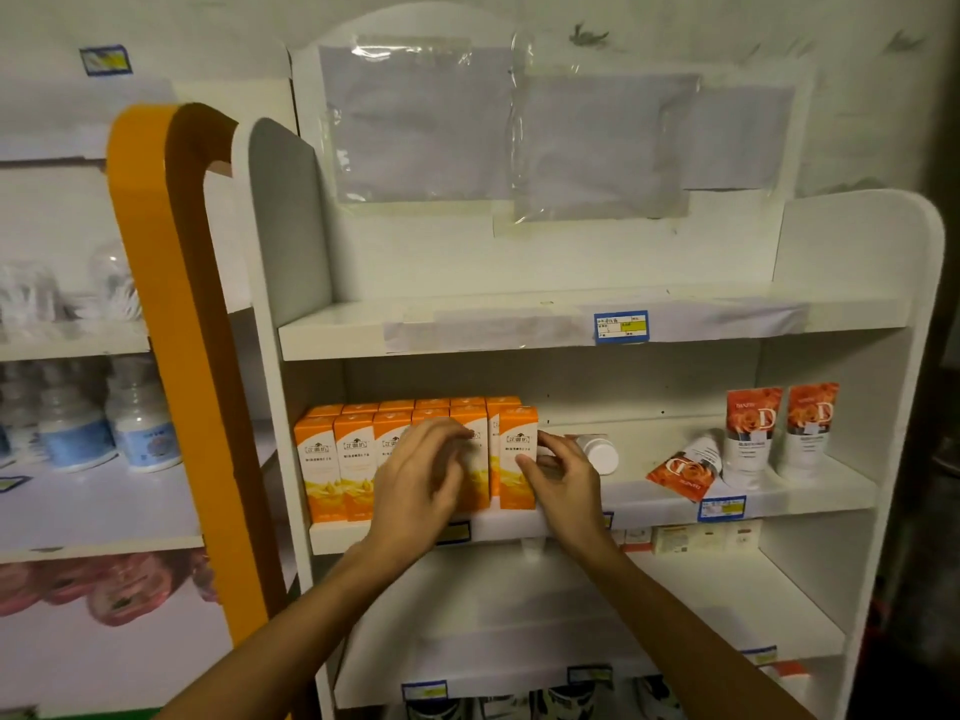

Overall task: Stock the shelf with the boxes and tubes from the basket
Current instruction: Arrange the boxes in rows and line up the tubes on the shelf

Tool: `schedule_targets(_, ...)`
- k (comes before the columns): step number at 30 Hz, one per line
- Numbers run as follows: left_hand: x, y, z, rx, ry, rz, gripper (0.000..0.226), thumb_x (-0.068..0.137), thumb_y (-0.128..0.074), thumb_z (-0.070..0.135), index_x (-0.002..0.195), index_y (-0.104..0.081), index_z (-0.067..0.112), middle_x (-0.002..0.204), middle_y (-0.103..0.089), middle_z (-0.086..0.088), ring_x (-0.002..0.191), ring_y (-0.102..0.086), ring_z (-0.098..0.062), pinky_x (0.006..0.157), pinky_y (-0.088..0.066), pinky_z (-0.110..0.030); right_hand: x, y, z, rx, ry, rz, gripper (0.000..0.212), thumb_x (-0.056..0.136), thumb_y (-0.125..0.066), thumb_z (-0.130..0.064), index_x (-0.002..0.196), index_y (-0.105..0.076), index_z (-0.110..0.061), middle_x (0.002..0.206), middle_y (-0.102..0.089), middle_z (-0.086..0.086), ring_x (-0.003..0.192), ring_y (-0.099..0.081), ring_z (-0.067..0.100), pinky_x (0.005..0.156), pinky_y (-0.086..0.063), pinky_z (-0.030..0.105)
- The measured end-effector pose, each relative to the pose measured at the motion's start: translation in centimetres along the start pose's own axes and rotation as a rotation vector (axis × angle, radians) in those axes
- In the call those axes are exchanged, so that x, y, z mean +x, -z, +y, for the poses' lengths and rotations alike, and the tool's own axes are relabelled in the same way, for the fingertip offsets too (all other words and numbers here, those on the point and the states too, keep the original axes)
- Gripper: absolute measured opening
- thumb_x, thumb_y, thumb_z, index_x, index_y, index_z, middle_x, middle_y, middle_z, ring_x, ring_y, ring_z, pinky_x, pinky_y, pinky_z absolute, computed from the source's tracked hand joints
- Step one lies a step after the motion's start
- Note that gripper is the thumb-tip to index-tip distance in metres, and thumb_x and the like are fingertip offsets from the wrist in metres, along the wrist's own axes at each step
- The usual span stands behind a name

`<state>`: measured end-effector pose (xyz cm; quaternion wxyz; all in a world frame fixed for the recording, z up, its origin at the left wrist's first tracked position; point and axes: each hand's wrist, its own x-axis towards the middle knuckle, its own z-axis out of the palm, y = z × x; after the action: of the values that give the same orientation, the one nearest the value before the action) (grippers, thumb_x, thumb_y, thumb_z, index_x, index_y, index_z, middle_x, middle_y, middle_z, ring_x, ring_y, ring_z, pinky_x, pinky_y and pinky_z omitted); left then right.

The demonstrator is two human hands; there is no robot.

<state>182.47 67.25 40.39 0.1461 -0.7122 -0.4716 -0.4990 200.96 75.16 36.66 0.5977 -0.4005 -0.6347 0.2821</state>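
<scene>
Several orange-and-white boxes (337,459) stand in rows on the left of the middle shelf (649,504) of a white unit. My left hand (423,480) lies over the fronts of the front-row boxes with fingers loosely bent. My right hand (558,478) holds the rightmost box (517,449) at its right side, thumb on its front. Two orange-and-white tubes (750,433) stand at the shelf's right end, and a third tube (685,467) lies tipped beside them. No basket is in view.
A white bottle (600,452) lies on its side behind my right hand. The top shelf (519,324) carries only a blue price label. Small boxes (691,537) sit on the shelf below. An orange-edged unit (171,330) on the left holds white bottles (135,418).
</scene>
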Motion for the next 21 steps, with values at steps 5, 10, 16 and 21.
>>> schedule_targets(5,3.4,0.9,-0.7,0.179,-0.062,-0.010,0.023,0.093,-0.062,0.022,0.115,-0.065,0.021,0.123,-0.061,0.005,0.115,-0.055,-0.010,0.091,-0.050,-0.028,0.4,-0.8,0.0,-0.037,-0.070,-0.014,0.047,0.090,-0.071,-0.021,0.134,-0.054,-0.017,0.123,-0.061,-0.007,0.103,-0.061,0.004,0.083,-0.056,0.021)
schedule_targets(10,6.9,1.0,-1.1,0.381,0.007,-0.249,0.045,0.097,-0.054,0.041,0.135,-0.057,0.018,0.137,-0.058,-0.001,0.121,-0.057,-0.019,0.102,-0.047,-0.037,0.3,-1.3,0.3,-0.076,-0.096,-0.120,0.050,0.093,-0.066,-0.019,0.141,-0.049,-0.019,0.134,-0.060,0.000,0.119,-0.059,0.014,0.096,-0.055,0.036)
schedule_targets(16,9.2,1.0,-1.7,0.502,-0.002,-0.662,0.077,0.096,-0.043,0.064,0.156,-0.030,0.018,0.164,-0.028,-0.006,0.146,-0.034,-0.026,0.119,-0.029,-0.044,0.0,-2.1,0.4,-0.132,-0.082,-0.210,0.054,0.094,-0.065,-0.020,0.145,-0.044,-0.022,0.135,-0.060,0.000,0.123,-0.057,0.016,0.101,-0.052,0.040)
schedule_targets(21,9.6,0.4,-1.5,0.483,-0.024,-0.730,0.077,0.098,-0.038,0.065,0.158,-0.024,0.019,0.165,-0.026,-0.005,0.149,-0.030,-0.025,0.121,-0.025,-0.046,0.2,-2.4,0.0,-0.139,-0.097,-0.247,0.061,0.094,-0.065,-0.024,0.148,-0.037,-0.024,0.137,-0.056,-0.005,0.123,-0.055,0.013,0.102,-0.051,0.038)
